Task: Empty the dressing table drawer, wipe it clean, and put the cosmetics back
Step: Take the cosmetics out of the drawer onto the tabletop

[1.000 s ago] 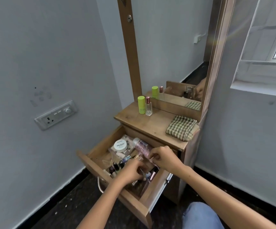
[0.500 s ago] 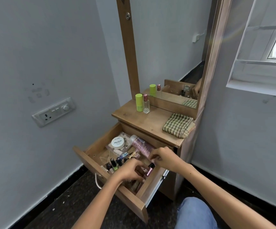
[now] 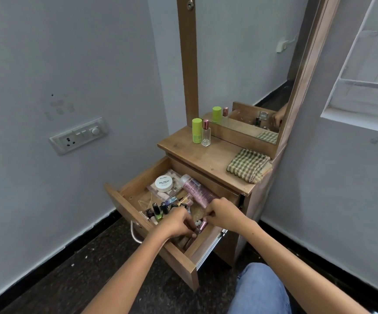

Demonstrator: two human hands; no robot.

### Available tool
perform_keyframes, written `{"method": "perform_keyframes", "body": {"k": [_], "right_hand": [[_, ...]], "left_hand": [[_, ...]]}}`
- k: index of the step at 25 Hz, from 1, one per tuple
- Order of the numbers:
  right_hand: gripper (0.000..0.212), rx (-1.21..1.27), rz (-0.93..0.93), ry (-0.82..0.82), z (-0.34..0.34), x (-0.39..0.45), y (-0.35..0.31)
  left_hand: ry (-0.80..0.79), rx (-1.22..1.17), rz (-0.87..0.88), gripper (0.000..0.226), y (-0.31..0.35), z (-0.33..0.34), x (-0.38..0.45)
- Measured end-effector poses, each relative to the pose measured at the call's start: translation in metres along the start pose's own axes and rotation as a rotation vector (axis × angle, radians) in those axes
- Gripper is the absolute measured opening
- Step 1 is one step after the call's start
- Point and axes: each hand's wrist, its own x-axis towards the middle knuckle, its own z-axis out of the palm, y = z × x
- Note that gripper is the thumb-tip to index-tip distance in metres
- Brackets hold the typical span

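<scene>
The wooden drawer (image 3: 124, 202) of the dressing table stands pulled open and holds several cosmetics. Among them are a white nail polish jar (image 3: 164, 183), a pink glittery bottle (image 3: 197, 191) lying on its side, and small nail polish bottles (image 3: 158, 211). Both hands reach into the drawer's front right part. My left hand (image 3: 179, 223) curls its fingers round small tubes there. My right hand (image 3: 223, 211) pinches a small pink-capped tube (image 3: 201, 226) at its fingertips. The items under the hands are mostly hidden.
On the table top (image 3: 208, 158) stand a green bottle (image 3: 197, 130) and a clear perfume bottle (image 3: 206, 135), with a folded checked cloth (image 3: 248, 165) at the right. A mirror (image 3: 247, 64) rises behind. A switch panel (image 3: 79, 135) is on the left wall. My knee (image 3: 258, 288) is below the drawer.
Both hands have stayed in the drawer's front right part, with the left hand digging slightly deeper among the small tubes. The view has shifted a little.
</scene>
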Motion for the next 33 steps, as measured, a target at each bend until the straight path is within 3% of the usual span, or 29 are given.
{"method": "perform_keyframes", "body": {"k": [3,9,18,26,28,31,33], "right_hand": [[0.015,0.051,0.006,0.009,0.005,0.001,0.003],[0.01,0.122,0.079,0.049,0.007,0.003,0.004],[0.011,0.158,0.165,0.114,0.017,0.013,-0.01],[0.012,0.204,0.129,0.169,0.019,0.01,-0.008],[0.022,0.406,0.086,0.194,0.011,0.005,-0.008],[0.056,0.772,-0.072,0.158,-0.009,-0.003,-0.015],[0.078,0.771,-0.172,0.17,-0.02,-0.002,-0.017]], "left_hand": [[0.06,0.02,-0.004,0.022,0.004,-0.003,-0.002],[-0.016,-0.018,-0.067,0.028,0.002,-0.002,-0.002],[0.151,0.061,-0.118,0.019,0.008,-0.003,-0.012],[0.304,0.129,-0.116,0.031,0.015,0.006,-0.02],[0.332,0.01,-0.078,0.028,0.008,-0.005,-0.019],[0.42,-0.439,0.045,0.026,0.006,-0.026,-0.021],[0.517,-0.706,0.094,0.027,0.017,-0.035,-0.026]]}}
